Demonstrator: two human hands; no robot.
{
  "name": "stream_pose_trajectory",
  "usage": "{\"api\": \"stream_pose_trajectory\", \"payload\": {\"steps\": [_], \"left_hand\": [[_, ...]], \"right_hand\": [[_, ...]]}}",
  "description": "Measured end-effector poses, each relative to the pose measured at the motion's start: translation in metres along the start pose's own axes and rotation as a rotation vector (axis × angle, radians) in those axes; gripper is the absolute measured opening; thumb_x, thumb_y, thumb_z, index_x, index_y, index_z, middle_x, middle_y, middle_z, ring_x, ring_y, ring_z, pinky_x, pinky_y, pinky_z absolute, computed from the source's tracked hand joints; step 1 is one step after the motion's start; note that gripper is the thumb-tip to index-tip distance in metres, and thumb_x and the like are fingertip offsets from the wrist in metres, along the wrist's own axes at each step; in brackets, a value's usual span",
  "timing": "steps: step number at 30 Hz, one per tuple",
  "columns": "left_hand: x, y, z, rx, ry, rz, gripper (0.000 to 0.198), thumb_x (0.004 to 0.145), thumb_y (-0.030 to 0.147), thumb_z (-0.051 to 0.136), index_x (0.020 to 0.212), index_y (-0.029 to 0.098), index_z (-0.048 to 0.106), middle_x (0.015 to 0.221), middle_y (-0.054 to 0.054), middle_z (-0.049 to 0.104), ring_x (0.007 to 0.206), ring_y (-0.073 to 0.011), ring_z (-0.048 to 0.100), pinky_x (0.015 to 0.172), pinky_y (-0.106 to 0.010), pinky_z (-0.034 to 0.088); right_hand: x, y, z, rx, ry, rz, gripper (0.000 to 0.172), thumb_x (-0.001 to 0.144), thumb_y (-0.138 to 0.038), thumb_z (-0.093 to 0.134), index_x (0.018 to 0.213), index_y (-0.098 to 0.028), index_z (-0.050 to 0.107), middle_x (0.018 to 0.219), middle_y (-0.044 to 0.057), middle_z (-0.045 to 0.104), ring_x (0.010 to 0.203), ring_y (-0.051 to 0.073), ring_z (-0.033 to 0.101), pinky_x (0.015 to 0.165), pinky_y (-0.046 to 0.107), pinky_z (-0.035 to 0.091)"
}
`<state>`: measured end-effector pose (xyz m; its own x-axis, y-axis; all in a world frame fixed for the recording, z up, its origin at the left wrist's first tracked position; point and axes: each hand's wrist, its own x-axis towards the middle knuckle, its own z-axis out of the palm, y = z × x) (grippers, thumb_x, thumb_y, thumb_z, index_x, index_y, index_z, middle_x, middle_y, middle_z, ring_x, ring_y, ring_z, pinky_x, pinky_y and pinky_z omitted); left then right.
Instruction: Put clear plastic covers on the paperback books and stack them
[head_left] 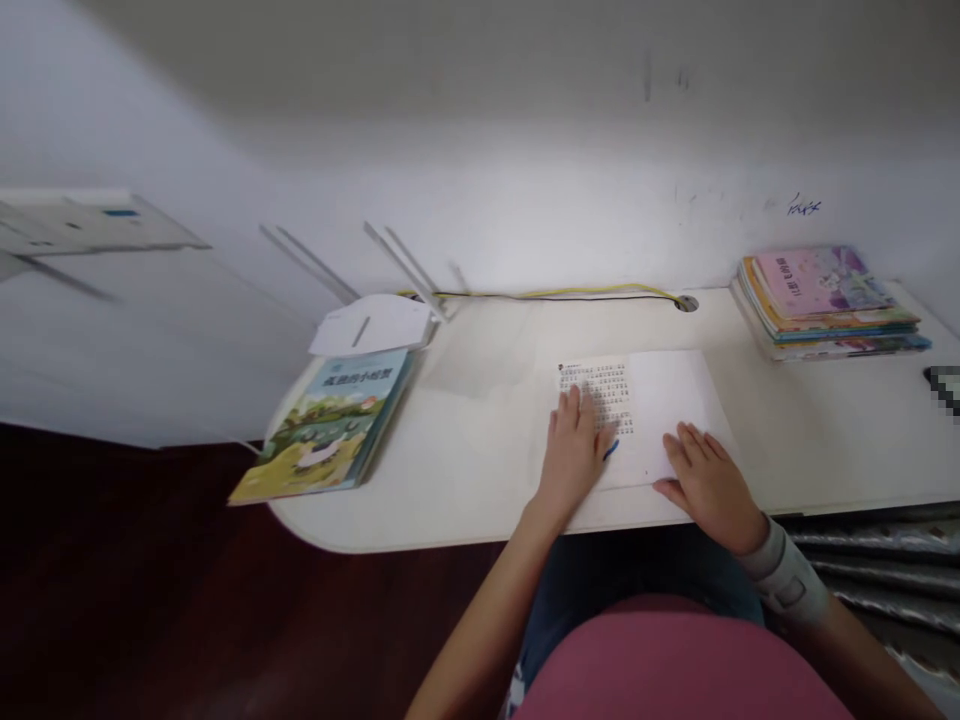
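An open white booklet [667, 395] with printed text on its left page lies on the white desk [480, 440] near the front edge. My left hand [574, 445] lies flat on the printed page, fingers spread. A blue pen [611, 450] pokes out from under that hand. My right hand [705, 475] rests open on the blank right page, with a grey band on the wrist.
A picture book [330, 425] overhangs the desk's left end, with a white router [375, 322] and its antennas behind it. A stack of colourful books [825, 300] sits at the back right. Yellow and black cables [585, 293] run along the wall. Dark floor lies to the left.
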<state>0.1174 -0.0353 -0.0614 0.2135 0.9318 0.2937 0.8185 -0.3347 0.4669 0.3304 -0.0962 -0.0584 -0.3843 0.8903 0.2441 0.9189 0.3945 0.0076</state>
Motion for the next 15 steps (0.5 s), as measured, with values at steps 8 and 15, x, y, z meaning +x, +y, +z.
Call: {"api": "stream_pose_trajectory", "payload": {"steps": [8,15], "left_hand": [[-0.007,-0.030,-0.009,-0.197,0.041,-0.241,0.055,0.090,0.043,0.042,0.136,0.012,0.040,0.148,-0.021,0.030,0.139,-0.0294,0.026,0.109,-0.049,0.031],[-0.009,-0.036,-0.007,-0.183,0.056,-0.222,0.057,0.089,0.042,0.045,0.137,0.013,0.039,0.148,-0.020,0.031,0.139,-0.0297,0.025,0.108,-0.050,0.033]], "right_hand": [[0.015,-0.011,0.004,0.064,0.000,-0.086,0.058,0.086,-0.039,0.055,0.133,-0.007,0.045,0.140,0.025,0.041,0.132,0.035,0.036,0.103,0.048,0.036],[0.019,-0.020,0.010,0.016,-0.057,-0.041,0.061,0.085,-0.047,0.055,0.135,-0.014,0.045,0.140,0.025,0.041,0.131,0.038,0.036,0.104,0.052,0.032]]}}
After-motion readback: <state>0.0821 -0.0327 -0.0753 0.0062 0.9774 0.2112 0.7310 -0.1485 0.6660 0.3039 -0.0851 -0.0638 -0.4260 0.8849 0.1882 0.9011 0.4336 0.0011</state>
